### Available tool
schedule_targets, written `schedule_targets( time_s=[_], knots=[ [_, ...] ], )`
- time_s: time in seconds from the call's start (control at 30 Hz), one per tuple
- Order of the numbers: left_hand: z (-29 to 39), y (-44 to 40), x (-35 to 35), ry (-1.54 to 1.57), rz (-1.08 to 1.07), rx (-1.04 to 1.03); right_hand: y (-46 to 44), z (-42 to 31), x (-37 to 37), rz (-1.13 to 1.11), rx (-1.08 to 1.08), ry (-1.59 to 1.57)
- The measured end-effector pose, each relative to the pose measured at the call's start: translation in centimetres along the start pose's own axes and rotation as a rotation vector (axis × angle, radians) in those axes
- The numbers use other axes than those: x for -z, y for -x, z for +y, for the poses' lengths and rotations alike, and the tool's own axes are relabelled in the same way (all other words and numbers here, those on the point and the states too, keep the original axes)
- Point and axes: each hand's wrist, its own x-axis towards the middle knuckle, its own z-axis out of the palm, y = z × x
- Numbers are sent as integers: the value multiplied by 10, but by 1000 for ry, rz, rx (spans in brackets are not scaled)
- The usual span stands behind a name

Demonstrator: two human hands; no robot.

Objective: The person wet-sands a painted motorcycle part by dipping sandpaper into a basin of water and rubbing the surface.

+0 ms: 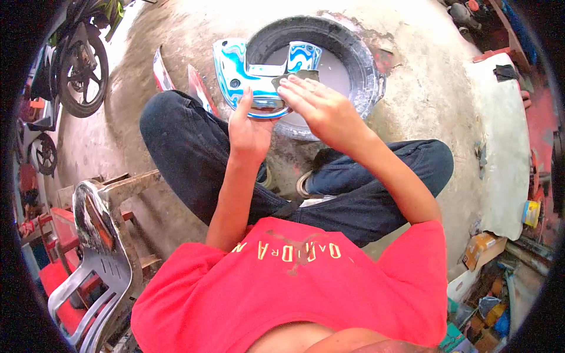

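Observation:
A glossy panel with blue, white and silver swirls point(235, 65), shaped like a motorcycle fairing, is held up in front of me. My left hand point(250, 129) grips its lower edge, thumb on the face and the other fingers mostly hidden underneath. Flat against the panel's right part, my right hand point(321, 109) presses a small dark sheet of sandpaper point(307, 75) with its fingers stretched over it. Behind and below the panel lies a basin made from a cut tire point(365, 65), with cloudy grey liquid point(338, 67) in it.
Red and white panel pieces point(201, 88) lie on the concrete floor left of the basin. A motorcycle wheel point(82, 70) stands at upper left, a worn plastic chair point(109, 265) at lower left. To the right are a pale bench top point(500, 153), a cardboard box point(482, 250) and clutter.

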Motion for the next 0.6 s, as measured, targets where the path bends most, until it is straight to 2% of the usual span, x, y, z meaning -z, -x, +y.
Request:
schedule_targets(
  time_s=[0.07, 0.17, 0.2, 0.33, 0.4, 0.47, 0.53, 0.6],
  knots=[
    [2, 4, -6, -14, 0, -8, 1, 20, -2, 50, -13, -42],
    [1, 5, -11, -65, -1, -13, 4, 60, -3, 32, -165, 105],
    [-1, 7, -11, -90, 4, -2, 8, 61, -4, 28, -185, 121],
    [0, 5, -8, -55, 4, -15, -1, -7, -5, 52, -38, -46],
    [1, 9, -12, -42, -18, -18, -4, 20, -3, 92, -42, -62],
    [0, 9, -17, -85, 2, -37, -3, 52, -2, 81, -200, 44],
    [-3, 7, -10, -74, -14, -10, -2, 53, -5, 52, -196, 94],
    [-2, 5, -9, -40, -26, -5, -1, 17, -9, 80, -139, -46]
  ],
)
